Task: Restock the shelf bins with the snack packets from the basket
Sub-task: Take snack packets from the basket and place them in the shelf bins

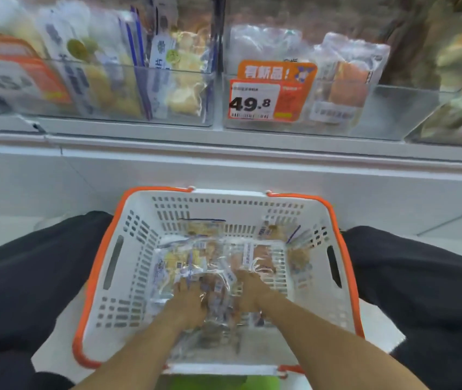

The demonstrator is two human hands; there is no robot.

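Both hands, left hand [189,301] and right hand [252,291], are sunk among snack packets [210,260] in the basket [128,266]. Finger grip cannot be told; packets are presumably being gathered for the bins [393,108].

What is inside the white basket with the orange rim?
Clear snack packets lie piled in the basket. The left hand and right hand reach among them. Whatever lies beneath is covered.

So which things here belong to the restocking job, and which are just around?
Job:
- basket
- snack packets
- left hand, right hand, both down among the packets
- clear shelf bins

Just around:
- price tag
- green object below the basket
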